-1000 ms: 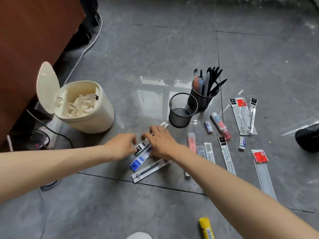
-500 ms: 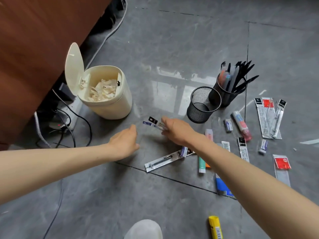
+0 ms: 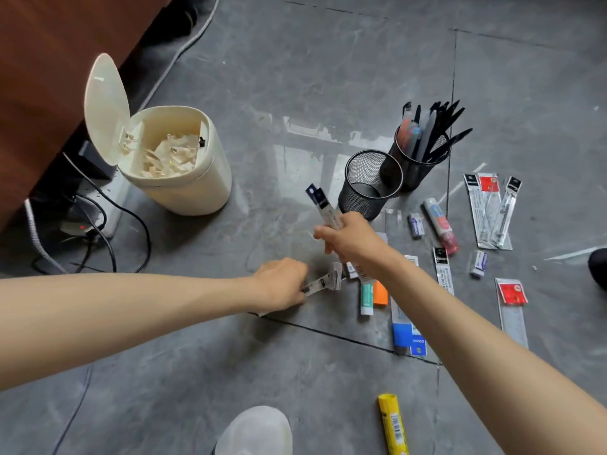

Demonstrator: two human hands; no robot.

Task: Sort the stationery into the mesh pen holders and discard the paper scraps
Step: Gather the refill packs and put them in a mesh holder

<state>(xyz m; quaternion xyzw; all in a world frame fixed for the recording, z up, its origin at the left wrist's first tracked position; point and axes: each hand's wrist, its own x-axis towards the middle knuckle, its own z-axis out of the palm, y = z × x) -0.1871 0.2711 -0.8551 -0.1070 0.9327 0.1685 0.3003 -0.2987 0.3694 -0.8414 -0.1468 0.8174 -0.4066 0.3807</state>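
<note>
- The right hand has its grip closed round the middle of a long, flat refill pack. The pack is lifted off the floor and tilts up and to the left, just beside the empty mesh holder.
- The left hand lies over the near end of a second pen pack, which is on the floor. Its fingers curl downward, but I cannot tell whether this grip pinches the pack or only presses it.
- The second mesh holder, touching the first, already stands crowded with pens.
- Paper scraps sit inside the open bin, well apart to the left.
- Judgement: the packs look light, thin and slick in their plastic sleeves, and likely to flex if held by 1 end. A hold near the middle, across the narrow width, should keep them straight.
- A flat pack on a glossy floor probably needs an edge tipped up before the fingers can get under it.
- Dropped in end first, the held pack would likely lean on the holder's rim.
</note>
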